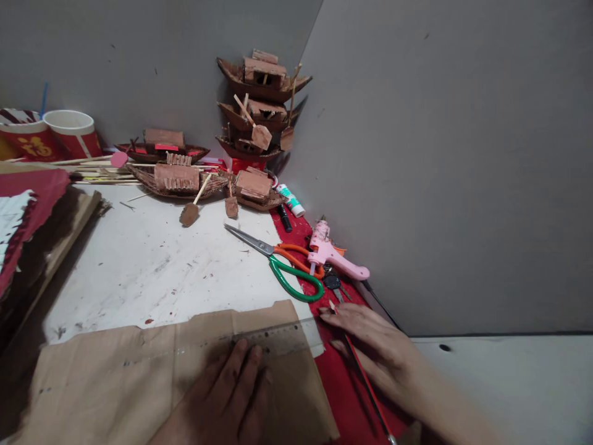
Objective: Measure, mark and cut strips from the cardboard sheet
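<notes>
My left hand (231, 389) lies flat, fingers stretched out, on a sheet of brown cardboard (115, 352). Its fingertips press at the lower edge of a clear ruler (287, 337) lying across the sheet. To the right, my right hand (375, 346) is closed around a thin red pencil (365, 378), which passes between thumb and fingers with its pale tip pointing away from me. Just beyond that hand are scissors (296, 281) with one green and one orange handle, some keys (332, 283) and a pink glue gun (340, 259).
Several brown model boats (178, 179) stand at the back, some stacked in the corner (264, 80). Paper cups (74, 130) and thin sticks (102, 173) are at back left. A cardboard pile (50, 247) rises at left. Grey panels (463, 173) wall the right side.
</notes>
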Available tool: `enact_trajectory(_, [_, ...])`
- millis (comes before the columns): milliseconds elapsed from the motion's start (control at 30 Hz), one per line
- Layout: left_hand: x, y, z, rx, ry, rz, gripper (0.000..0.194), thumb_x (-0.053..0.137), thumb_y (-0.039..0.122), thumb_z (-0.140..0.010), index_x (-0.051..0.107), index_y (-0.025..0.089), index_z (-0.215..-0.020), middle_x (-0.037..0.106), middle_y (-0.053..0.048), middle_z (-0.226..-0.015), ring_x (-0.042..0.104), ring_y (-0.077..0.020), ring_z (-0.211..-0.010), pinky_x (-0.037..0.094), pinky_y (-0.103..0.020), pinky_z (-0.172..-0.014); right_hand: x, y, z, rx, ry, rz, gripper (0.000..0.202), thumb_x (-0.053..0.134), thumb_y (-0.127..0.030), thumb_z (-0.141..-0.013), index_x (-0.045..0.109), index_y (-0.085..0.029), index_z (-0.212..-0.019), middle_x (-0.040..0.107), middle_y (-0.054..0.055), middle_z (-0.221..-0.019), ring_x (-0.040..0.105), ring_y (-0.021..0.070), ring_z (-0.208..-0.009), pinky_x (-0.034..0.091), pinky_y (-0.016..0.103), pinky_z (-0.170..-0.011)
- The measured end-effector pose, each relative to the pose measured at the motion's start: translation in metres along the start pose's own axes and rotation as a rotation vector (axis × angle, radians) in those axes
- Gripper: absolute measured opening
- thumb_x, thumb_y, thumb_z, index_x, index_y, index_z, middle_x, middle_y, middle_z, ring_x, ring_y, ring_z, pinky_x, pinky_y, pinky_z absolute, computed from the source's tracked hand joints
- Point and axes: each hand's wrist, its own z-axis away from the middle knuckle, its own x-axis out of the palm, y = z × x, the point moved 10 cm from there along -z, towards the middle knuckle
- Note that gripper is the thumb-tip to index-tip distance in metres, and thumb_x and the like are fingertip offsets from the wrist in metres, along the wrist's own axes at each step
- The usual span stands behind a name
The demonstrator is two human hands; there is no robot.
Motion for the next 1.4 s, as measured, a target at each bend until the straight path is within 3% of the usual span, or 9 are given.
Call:
enact_trajectory(167, [0.000,-0.003,0.002,-0.044,0.045,0.042,0.028,0.046,0.024,-0.095,0.064,0.018,-0.115,0.068,-0.008,-0.120,0.054,-0.0267,-0.119,0.035,-0.037,-0.103,0.000,-0.001,-0.002,0.000,-0.003,-0.013,0.040,0.050,-0.010,-0.090,0.060,-0.028,-0.125,0.072,0.007,-0.113,0.066,0.0221,-0.109,0.057,0.038,-0.092])
enact_trajectory(300, [0.005,-0.001,0.007,-0.041,0.095,0.050,0.029,0.046,0.025,-0.095,0.063,0.017,-0.117,0.067,-0.009,-0.122,0.054,-0.0277,-0.120,0.031,-0.040,-0.105,-0.001,-0.003,-0.004,-0.010,0.013,-0.013,0.039,0.049,-0.011,-0.091,0.062,-0.027,-0.124,0.073,0.007,-0.113,0.066,0.0218,-0.108,0.057,0.038,-0.092])
enact_trajectory(533, [0.016,0.002,0.013,-0.037,0.081,-0.002,0.032,0.048,0.029,-0.092,0.062,0.020,-0.120,0.064,-0.009,-0.126,0.052,-0.0289,-0.122,0.030,-0.041,-0.105,-0.002,-0.006,-0.005,-0.026,0.008,-0.003,0.040,0.049,-0.010,-0.090,0.062,-0.027,-0.124,0.074,0.007,-0.111,0.067,0.0229,-0.107,0.058,0.039,-0.090])
enact_trajectory(833, [0.005,-0.003,0.005,0.016,-0.010,0.019,0.033,0.046,0.028,-0.096,0.061,0.019,-0.125,0.065,-0.009,-0.127,0.053,-0.0256,-0.121,0.033,-0.036,-0.103,0.000,-0.002,-0.003,-0.003,-0.003,-0.007,0.040,0.049,-0.010,-0.090,0.062,-0.027,-0.124,0.073,0.008,-0.113,0.066,0.0234,-0.109,0.057,0.040,-0.091])
enact_trajectory(1033, [0.009,-0.003,0.002,0.040,-0.193,-0.019,0.036,0.044,0.022,-0.097,0.058,0.021,-0.129,0.063,-0.006,-0.132,0.052,-0.0240,-0.124,0.034,-0.035,-0.103,-0.005,0.000,-0.001,0.086,-0.087,0.024,0.044,0.056,-0.021,-0.092,0.052,-0.030,-0.135,0.065,0.008,-0.128,0.058,0.0249,-0.121,0.051,0.042,-0.101])
enact_trajectory(1233, [0.009,-0.004,0.001,0.039,-0.275,-0.012,0.040,0.042,0.021,-0.096,0.053,0.020,-0.135,0.058,-0.008,-0.137,0.050,-0.0249,-0.128,0.033,-0.036,-0.104,-0.044,-0.028,-0.024,0.093,0.117,-0.160,0.032,0.047,-0.023,-0.096,0.063,-0.028,-0.123,0.071,0.008,-0.112,0.067,0.0253,-0.103,0.056,0.036,-0.087])
enact_trajectory(1333, [0.007,-0.004,-0.002,0.064,-0.247,0.009,0.039,0.039,0.021,-0.097,0.055,0.016,-0.132,0.060,-0.010,-0.134,0.055,-0.0259,-0.122,0.037,-0.036,-0.099,-0.035,-0.050,-0.048,0.087,0.134,-0.391,0.025,0.047,-0.023,-0.097,0.067,-0.027,-0.111,0.072,0.005,-0.100,0.069,0.0198,-0.090,0.057,0.031,-0.082])
enact_trajectory(1400, [0.002,-0.003,-0.005,0.098,-0.196,0.020,0.037,0.038,0.023,-0.097,0.058,0.014,-0.127,0.063,-0.012,-0.129,0.059,-0.0266,-0.117,0.040,-0.035,-0.095,-0.013,-0.061,-0.065,0.118,0.067,-0.556,0.020,0.049,-0.022,-0.097,0.067,-0.024,-0.103,0.071,0.004,-0.092,0.069,0.0158,-0.081,0.057,0.026,-0.076])
